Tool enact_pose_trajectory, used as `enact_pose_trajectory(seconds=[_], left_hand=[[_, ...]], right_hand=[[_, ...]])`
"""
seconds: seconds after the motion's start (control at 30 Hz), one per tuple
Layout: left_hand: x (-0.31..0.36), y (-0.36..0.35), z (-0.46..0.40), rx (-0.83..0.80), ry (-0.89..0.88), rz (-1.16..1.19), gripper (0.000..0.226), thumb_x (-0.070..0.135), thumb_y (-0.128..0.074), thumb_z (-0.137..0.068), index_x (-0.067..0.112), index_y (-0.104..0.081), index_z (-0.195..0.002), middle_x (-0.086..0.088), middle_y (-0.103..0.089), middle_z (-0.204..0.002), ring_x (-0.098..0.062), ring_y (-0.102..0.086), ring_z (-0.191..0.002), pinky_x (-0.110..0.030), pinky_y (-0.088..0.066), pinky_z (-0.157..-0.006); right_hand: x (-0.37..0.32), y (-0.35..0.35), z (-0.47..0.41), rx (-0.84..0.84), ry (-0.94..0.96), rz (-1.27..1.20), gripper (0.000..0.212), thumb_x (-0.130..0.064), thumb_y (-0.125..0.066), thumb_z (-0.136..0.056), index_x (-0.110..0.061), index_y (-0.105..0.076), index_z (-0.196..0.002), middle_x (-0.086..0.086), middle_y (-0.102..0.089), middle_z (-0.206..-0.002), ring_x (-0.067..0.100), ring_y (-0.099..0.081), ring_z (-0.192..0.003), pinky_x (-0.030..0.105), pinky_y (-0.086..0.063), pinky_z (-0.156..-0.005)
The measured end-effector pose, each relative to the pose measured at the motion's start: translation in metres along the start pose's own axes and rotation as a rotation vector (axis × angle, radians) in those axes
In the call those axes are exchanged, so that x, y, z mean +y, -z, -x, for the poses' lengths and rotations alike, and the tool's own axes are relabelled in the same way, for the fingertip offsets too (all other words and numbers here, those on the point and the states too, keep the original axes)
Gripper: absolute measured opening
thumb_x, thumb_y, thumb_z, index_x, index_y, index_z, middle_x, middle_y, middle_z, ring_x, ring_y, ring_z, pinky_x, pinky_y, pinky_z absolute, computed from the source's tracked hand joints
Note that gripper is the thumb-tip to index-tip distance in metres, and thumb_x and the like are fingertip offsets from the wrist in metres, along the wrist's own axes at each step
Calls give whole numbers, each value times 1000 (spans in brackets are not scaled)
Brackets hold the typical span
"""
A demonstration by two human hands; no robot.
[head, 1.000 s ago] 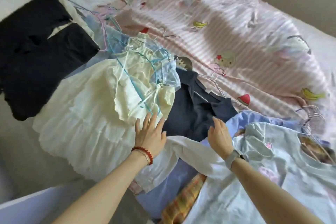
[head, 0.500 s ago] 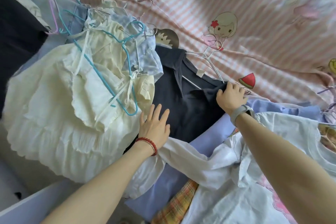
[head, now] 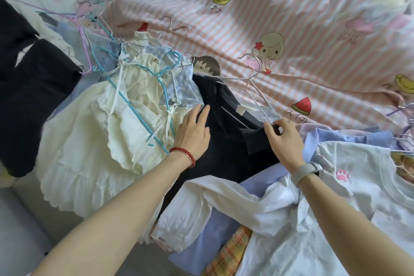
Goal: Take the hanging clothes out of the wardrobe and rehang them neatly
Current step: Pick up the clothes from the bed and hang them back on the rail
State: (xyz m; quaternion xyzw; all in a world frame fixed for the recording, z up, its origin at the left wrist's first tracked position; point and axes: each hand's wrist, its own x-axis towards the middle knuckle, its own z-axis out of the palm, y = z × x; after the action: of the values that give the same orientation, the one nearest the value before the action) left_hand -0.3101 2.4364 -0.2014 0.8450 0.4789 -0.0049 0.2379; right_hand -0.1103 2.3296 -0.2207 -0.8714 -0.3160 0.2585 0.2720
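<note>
Left hand: my left hand (head: 194, 129) lies flat, fingers straight, pressing on the navy dress (head: 226, 141) at its left edge, just beside the cream blouse (head: 94, 141).
Right hand: my right hand (head: 283, 139) pinches the lower end of the white wire hanger (head: 253, 94) between thumb and fingers, over the navy dress's shoulder.
Near my wrists: a white long-sleeved shirt (head: 235, 204) crosses below both hands, over a lilac shirt (head: 215, 237); a yellow plaid piece (head: 228, 255) shows beneath them.
Right of my right hand: a pale T-shirt with a pink paw print (head: 358, 186), overlapping the lilac shirt.
Left of my left hand: the cream blouse on a turquoise hanger (head: 139, 96); past it, a black garment (head: 29, 87).
Beyond my hands: the navy dress's collar, the white wire hanger's hook reaching onto the pink striped quilt (head: 257, 18) covering the bed.
Far left: a tangle of lilac and turquoise hangers (head: 89, 29).
</note>
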Motion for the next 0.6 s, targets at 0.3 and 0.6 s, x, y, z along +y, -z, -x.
enact_pose_trajectory(seconds=[0.3, 0.6], left_hand=[[12, 64, -49, 33, -24, -172, 59, 30, -36, -98, 27, -4, -147, 1, 5, -156, -25, 6, -143, -52, -10, -113], [58, 163, -49, 574, -283, -284, 29, 28, -48, -89, 9, -65, -104, -12, -65, -101, -33, -56, -105, -54, -28, -99]], right_hand=[[-6, 48, 23, 246, -65, -137, 43, -43, -52, -88, -27, -35, -52, -10, -41, -50, 19, -43, -63, 32, -33, -66], [-69, 108, 11, 483, 252, -189, 33, -37, -60, -86, -15, -57, -61, 5, -55, -55, 33, -54, -60, 38, -38, -58]])
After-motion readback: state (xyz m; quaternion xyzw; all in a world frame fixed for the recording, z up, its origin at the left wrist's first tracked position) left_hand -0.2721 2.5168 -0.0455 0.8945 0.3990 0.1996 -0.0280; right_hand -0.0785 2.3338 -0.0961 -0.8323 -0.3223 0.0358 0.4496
